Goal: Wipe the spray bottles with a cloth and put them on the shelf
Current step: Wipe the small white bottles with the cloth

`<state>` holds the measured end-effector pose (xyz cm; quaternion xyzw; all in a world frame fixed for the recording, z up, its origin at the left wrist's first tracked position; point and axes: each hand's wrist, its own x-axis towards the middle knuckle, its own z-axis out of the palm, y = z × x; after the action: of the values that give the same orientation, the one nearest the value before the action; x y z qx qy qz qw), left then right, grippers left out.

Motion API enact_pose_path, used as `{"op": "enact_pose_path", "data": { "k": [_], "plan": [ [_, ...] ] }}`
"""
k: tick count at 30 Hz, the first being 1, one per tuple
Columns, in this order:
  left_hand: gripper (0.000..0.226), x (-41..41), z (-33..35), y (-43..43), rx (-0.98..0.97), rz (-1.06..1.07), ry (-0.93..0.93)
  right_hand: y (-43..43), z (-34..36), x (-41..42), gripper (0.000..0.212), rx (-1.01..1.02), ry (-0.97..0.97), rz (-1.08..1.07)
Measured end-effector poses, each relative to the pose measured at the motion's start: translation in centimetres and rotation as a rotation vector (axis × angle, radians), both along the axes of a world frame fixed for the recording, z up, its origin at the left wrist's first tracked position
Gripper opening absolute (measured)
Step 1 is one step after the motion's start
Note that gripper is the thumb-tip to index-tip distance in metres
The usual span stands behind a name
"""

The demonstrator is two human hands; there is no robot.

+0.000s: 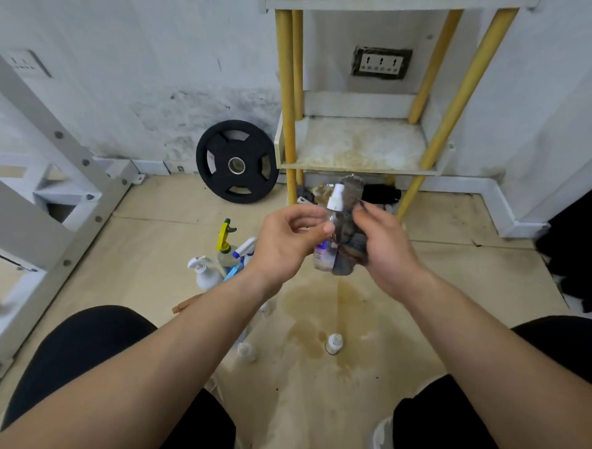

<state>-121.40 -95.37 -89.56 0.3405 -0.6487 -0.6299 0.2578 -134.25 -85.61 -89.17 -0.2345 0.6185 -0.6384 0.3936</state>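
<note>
The cloth (348, 238) covers the right side of the spray bottle (333, 214); its label is blurred. The left forearm (192, 336) hides part of the floor bottles (205, 275).

Left hand (285, 243) and right hand (384, 250) close together; small spray bottle (334, 205) and cloth (349, 237) fill gap between them. Beyond hands: shelf board (358, 144) open from front, entry between yellow posts (289, 96); upper board (384, 4) roofs it. Under shelf board: dark clutter (381, 192). Beyond-left of left hand: weight plate (237, 162) against wall. Below left hand: standing bottles (221, 256). Below right hand: open floor (448, 272).
</note>
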Motion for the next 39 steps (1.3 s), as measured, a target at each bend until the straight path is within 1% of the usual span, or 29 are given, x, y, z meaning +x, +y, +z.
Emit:
{"op": "enact_pose_path", "data": {
  "k": [1,3,4,6,7,9,10,12,13,17,20,23,25,27,29,31,33,36,39],
  "plan": [
    [0.026,-0.3,-0.2,-0.1,0.052,0.054,0.031,-0.4,-0.3,0.8,0.028,-0.016,0.033,-0.013],
    [0.025,-1.0,-0.8,-0.2,0.156,0.141,0.067,-1.1,-1.3,2.1,0.029,-0.010,0.184,-0.020],
    [0.023,-1.2,-1.0,-0.3,0.203,0.169,0.077,-1.4,-1.9,2.7,0.032,0.012,0.267,-0.009],
    [0.020,-1.5,-1.3,-0.6,0.259,0.200,0.074,-2.0,-2.6,3.1,0.042,0.049,0.335,-0.006],
    [0.018,-1.6,-1.5,-0.7,0.280,0.208,0.076,-2.3,-2.6,3.1,0.042,0.062,0.347,-0.007],
    [0.014,-1.9,-1.6,-0.8,0.336,0.220,0.082,-2.8,-2.4,2.7,0.036,0.088,0.297,-0.017],
    [0.015,-2.0,-1.7,-0.8,0.366,0.220,0.081,-3.1,-2.3,2.4,0.038,0.083,0.243,-0.023],
    [0.012,-2.2,-1.9,-1.1,0.387,0.201,0.072,-3.4,-2.3,1.7,0.050,0.069,0.153,-0.039],
    [0.012,-2.3,-2.0,-1.4,0.379,0.184,0.066,-3.5,-2.5,1.4,0.051,0.053,0.123,-0.044],
    [0.025,-2.5,-2.0,-1.6,0.308,0.095,0.049,-3.9,-2.8,0.8,0.039,0.042,0.083,-0.032],
    [0.033,-2.7,-2.1,-0.9,0.139,0.074,-0.017,-3.9,-2.8,0.8,0.039,0.028,0.097,0.013],
    [0.032,-2.8,-2.4,-0.7,-0.056,0.107,-0.100,-3.7,-3.1,0.8,0.038,0.024,0.072,0.025],
    [0.031,-2.8,-2.4,-0.7,-0.123,0.061,-0.127,-3.5,-3.1,0.6,0.037,0.026,0.039,-0.007],
    [0.034,-2.9,-2.3,-0.5,-0.103,-0.011,-0.113,-3.6,-3.0,0.4,0.038,0.019,-0.029,-0.060],
    [0.039,-2.8,-2.1,-0.5,0.024,-0.002,-0.055,-3.7,-2.9,0.1,0.038,0.006,-0.089,-0.105],
    [0.031,-2.7,-1.7,-0.7,0.145,0.017,-0.017,-3.7,-3.0,0.0,0.038,0.004,-0.108,-0.103],
    [0.023,-2.5,-1.8,-1.0,0.200,-0.030,-0.030,-3.5,-3.3,0.1,0.038,-0.005,-0.107,-0.078],
    [0.023,-2.2,-2.2,-1.1,0.185,-0.086,-0.077,-3.2,-3.5,0.4,0.038,-0.017,-0.077,-0.016],
    [0.032,-2.1,-2.5,-0.9,0.024,-0.068,-0.160,-3.1,-3.5,0.9,0.046,-0.030,-0.067,0.067]
  ]
}}
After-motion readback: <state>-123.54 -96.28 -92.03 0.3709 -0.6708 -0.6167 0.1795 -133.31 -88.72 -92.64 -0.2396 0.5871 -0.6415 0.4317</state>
